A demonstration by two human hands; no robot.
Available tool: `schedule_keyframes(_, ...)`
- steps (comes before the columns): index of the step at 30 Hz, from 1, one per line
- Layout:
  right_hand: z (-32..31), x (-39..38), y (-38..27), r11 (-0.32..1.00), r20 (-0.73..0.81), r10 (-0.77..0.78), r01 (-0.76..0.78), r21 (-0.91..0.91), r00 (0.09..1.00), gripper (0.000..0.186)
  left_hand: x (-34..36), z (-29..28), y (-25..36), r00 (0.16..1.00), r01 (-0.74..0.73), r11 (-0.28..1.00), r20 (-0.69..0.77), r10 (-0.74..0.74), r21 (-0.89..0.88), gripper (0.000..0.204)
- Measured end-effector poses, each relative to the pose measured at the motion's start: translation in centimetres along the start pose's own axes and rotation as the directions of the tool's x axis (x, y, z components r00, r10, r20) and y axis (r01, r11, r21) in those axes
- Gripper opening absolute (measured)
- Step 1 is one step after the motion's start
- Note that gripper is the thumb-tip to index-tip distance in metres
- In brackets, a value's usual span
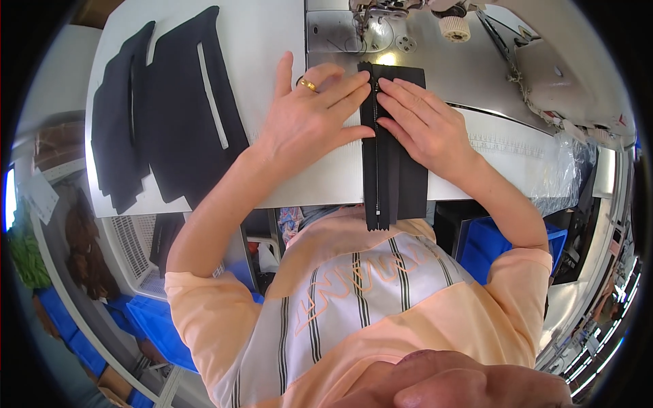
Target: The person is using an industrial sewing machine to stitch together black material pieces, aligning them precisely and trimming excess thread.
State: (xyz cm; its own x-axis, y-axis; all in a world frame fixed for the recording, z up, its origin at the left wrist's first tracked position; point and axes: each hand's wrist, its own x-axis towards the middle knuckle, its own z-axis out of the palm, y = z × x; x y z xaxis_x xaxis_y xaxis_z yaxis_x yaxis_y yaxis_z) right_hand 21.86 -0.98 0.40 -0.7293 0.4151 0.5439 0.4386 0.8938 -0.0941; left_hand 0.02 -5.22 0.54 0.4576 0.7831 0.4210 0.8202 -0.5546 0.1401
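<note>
Shirt (367, 292): nearest the head camera, pale orange with a white band and dark stripes, close against the table's (333, 178) near edge.
Left hand (306, 112): spread and unclenched; we lay two fingertips and the thumb tip on the zipper's left side, with a gold ring (307, 84) on one finger.
Right hand (425, 126): fingers straight and together, pressing flat beside the zipper teeth; we clench nothing in it.
Zipper (378, 183): black, lengthwise between our hands, its near end hanging past the table's near edge over the shirt, its far end near the needle plate.
Cloth (411, 187): black, a long panel along the zipper's right side, partly under our right hand.
Black pieces (180, 122): toward the table's left edge, slotted, side by side, beyond our left forearm.
Machine (571, 61): along the table's far edge and far right corner, its needle plate (326, 32) ahead of our fingertips.
Ruler marks (507, 146): on the table, right of our right hand.
Plastic (566, 177): clear and crumpled, at the table's right edge.
Blue bin (479, 245): below the near edge, beside our right arm.
White basket (139, 248): below the near left corner.
</note>
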Motion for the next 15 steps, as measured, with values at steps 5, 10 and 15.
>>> schedule_keyframes(5, -0.21, 0.2, -0.19, 0.999, 0.022, 0.034, -0.034, 0.025, 0.999, 0.032, -0.21, 0.25, 0.08, 0.999, 0.048, 0.999, -0.002, -0.049, -0.022, 0.054)
schedule_keyframes(10, -0.28, 0.32, -0.28, 0.998, 0.022, 0.044, -0.045, 0.032, 0.999, 0.037, -0.38, 0.26, 0.16, 0.999, 0.038, 0.999, -0.014, -0.038, -0.017, 0.052)
schedule_keyframes(15, -0.4, 0.55, -0.31, 0.999, 0.062, 0.053, -0.054, 0.002, 0.997, 0.038, -0.45, 0.19, 0.25, 0.998, 0.056, 0.998, -0.013, -0.056, -0.019, 0.05)
